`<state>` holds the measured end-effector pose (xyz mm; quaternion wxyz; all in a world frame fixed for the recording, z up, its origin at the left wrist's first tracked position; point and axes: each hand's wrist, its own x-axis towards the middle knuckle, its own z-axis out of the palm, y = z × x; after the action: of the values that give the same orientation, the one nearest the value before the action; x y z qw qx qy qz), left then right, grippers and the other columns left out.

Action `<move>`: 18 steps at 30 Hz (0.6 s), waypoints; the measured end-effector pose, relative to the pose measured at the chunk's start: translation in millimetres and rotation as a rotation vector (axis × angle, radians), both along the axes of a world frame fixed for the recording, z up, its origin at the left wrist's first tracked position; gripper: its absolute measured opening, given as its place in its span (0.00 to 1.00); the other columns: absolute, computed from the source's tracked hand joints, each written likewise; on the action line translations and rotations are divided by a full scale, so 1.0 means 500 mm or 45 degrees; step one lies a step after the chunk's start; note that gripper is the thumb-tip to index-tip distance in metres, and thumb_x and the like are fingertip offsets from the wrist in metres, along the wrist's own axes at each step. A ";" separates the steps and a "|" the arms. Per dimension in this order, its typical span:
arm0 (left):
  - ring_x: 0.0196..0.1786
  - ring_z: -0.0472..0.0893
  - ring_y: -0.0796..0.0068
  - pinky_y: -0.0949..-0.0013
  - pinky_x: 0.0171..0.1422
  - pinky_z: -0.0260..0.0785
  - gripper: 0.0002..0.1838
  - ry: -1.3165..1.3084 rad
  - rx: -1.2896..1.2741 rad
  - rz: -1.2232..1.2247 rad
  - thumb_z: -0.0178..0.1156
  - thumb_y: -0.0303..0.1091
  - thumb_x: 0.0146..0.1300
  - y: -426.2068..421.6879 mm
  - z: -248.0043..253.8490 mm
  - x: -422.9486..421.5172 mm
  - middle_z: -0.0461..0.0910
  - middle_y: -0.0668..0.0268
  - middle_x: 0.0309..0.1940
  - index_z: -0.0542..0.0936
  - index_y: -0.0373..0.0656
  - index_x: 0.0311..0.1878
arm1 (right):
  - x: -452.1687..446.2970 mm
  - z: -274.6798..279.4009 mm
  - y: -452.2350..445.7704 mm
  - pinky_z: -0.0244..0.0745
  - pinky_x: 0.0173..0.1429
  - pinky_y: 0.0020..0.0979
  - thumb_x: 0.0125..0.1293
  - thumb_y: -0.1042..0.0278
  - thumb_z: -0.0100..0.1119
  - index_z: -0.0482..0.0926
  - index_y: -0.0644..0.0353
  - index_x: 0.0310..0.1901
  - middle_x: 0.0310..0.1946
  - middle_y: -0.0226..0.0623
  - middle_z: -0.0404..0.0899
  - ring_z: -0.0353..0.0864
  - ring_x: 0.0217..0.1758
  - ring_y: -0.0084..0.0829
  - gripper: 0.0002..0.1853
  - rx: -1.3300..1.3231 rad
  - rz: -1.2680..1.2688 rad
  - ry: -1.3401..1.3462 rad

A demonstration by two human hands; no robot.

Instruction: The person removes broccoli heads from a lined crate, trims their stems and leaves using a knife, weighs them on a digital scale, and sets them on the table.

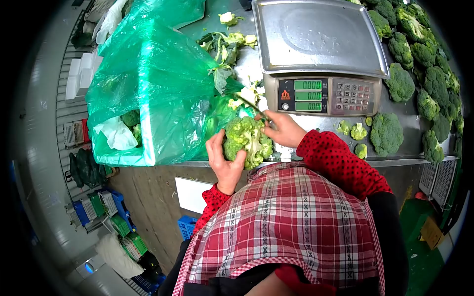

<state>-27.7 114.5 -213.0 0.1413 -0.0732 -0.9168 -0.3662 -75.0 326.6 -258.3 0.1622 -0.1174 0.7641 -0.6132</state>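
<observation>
My left hand (226,160) is wrapped round a head of broccoli (245,140), turned so that its pale cut stems face up. In my right hand (284,129) is a knife (251,104), its thin dark blade pointing up and left just above the broccoli. The fingers of that hand are closed on the handle, close to the broccoli's upper right side. Trimmed leaves and stem pieces (224,52) lie on the metal table beyond my hands. Small broccoli florets (359,131) rest to the right, beside a whole broccoli head (386,134).
A digital scale (321,37) with a bare metal pan stands ahead, its displays reading zeros. On the left is a white box lined with a green plastic bag (168,93), with broccoli inside. More broccoli heads (434,81) are heaped at the right. A blue crate (186,227) sits below the table.
</observation>
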 end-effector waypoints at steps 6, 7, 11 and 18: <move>0.61 0.74 0.51 0.57 0.64 0.67 0.41 -0.320 -0.224 -0.208 0.67 0.33 0.43 -0.014 0.046 -0.055 0.75 0.50 0.56 0.70 0.38 0.66 | 0.001 0.019 -0.004 0.70 0.41 0.37 0.54 0.64 0.70 0.71 0.64 0.41 0.32 0.44 0.72 0.74 0.35 0.36 0.20 0.035 -0.084 0.107; 0.62 0.73 0.52 0.57 0.65 0.67 0.41 -0.484 -0.258 -0.210 0.67 0.32 0.43 -0.013 0.054 -0.060 0.75 0.49 0.57 0.70 0.39 0.66 | 0.008 0.022 -0.005 0.70 0.41 0.37 0.54 0.64 0.70 0.71 0.64 0.41 0.32 0.44 0.72 0.74 0.35 0.36 0.20 0.034 -0.083 0.110; 0.47 0.77 0.50 0.56 0.54 0.72 0.38 -0.227 -0.320 0.088 0.68 0.35 0.45 -0.018 0.000 -0.042 0.78 0.50 0.45 0.71 0.32 0.63 | 0.058 0.055 -0.002 0.69 0.36 0.38 0.46 0.66 0.71 0.69 0.61 0.32 0.30 0.44 0.69 0.73 0.30 0.43 0.18 0.004 -0.220 0.370; 0.53 0.75 0.68 0.67 0.59 0.68 0.33 -0.469 0.746 0.332 0.65 0.27 0.56 -0.050 -0.021 0.011 0.76 0.51 0.55 0.67 0.29 0.65 | 0.128 0.061 0.193 0.77 0.43 0.40 0.50 0.66 0.73 0.75 0.63 0.45 0.37 0.44 0.76 0.80 0.41 0.45 0.22 0.603 -0.293 0.294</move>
<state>-22.2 89.7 -223.5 0.0342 0.1549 -0.7848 -0.5991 -11.1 423.2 -227.6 0.0265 -0.0577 0.9078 -0.4145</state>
